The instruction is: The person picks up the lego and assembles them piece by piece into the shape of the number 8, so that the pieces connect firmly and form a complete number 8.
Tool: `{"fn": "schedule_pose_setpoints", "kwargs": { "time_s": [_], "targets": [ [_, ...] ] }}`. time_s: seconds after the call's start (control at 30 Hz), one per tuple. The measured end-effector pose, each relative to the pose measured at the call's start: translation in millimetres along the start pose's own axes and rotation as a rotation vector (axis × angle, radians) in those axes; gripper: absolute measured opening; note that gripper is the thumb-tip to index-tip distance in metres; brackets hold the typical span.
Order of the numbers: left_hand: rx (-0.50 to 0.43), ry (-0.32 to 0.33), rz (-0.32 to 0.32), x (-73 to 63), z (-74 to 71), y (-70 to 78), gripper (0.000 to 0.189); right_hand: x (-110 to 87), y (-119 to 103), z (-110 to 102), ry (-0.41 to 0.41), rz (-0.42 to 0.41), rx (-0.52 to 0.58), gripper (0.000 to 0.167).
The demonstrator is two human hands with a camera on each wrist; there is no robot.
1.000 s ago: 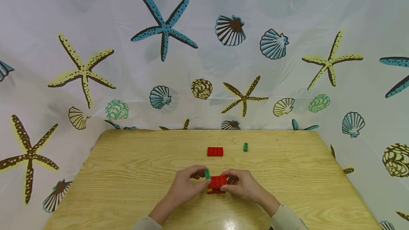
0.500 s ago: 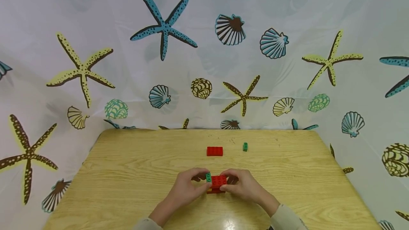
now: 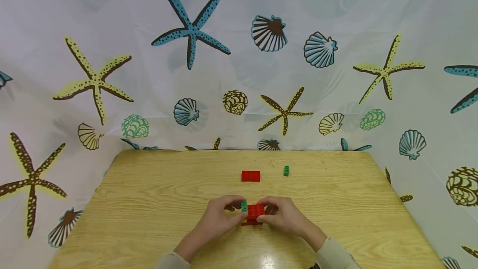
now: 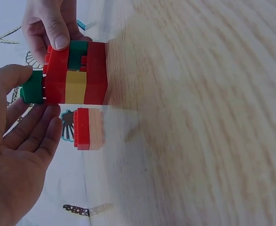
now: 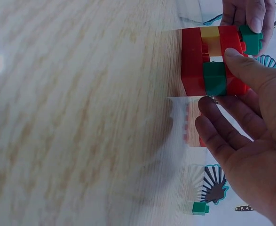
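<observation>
In the head view my left hand [image 3: 220, 218] pinches a small green toy brick [image 4: 32, 87] between thumb and fingers. That brick sits at the left end of a stack's red top brick [image 3: 256, 211]; in the left wrist view it meets the studs, and I cannot tell whether it is pressed fully down. My right hand [image 3: 282, 216] grips the top brick's right end, thumb in front. Between the top brick and the red bottom brick [image 4: 96, 75] stand a yellow brick [image 4: 75, 87] on the left and another green brick [image 5: 215, 79] on the right, with a gap between them.
Behind the stack a loose red brick [image 3: 251, 176] lies on the wooden table [image 3: 168, 182]. To its right is a small green brick [image 3: 286, 171]. A white curtain [image 3: 224, 69] printed with starfish and shells surrounds the table's back and sides.
My left hand has brought the green brick slightly right, from beside the red top brick's left end onto it. The right hand keeps its grip on the stack.
</observation>
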State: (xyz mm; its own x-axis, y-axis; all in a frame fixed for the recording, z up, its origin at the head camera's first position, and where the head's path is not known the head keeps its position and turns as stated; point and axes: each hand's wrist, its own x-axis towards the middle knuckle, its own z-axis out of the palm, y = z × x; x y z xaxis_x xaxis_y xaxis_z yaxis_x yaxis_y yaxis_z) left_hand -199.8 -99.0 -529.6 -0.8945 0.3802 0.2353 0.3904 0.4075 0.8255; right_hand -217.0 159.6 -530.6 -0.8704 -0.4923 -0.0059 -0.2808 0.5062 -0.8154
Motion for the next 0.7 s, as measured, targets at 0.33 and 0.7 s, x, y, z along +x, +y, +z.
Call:
{"fn": "schedule_pose_setpoints", "kwargs": {
  "time_s": [0.33,0.7],
  "targets": [
    [-0.005,-0.018,0.001,0.6,-1.5,0.8,0.032,-0.1,0.0,-0.1,0.002,0.000,-0.001,0.031],
    [-0.022,-0.035,-0.031,1.8,-1.7,2.2,0.035,0.0,-0.5,-0.1,0.000,0.009,-0.006,0.032]
  ]
}}
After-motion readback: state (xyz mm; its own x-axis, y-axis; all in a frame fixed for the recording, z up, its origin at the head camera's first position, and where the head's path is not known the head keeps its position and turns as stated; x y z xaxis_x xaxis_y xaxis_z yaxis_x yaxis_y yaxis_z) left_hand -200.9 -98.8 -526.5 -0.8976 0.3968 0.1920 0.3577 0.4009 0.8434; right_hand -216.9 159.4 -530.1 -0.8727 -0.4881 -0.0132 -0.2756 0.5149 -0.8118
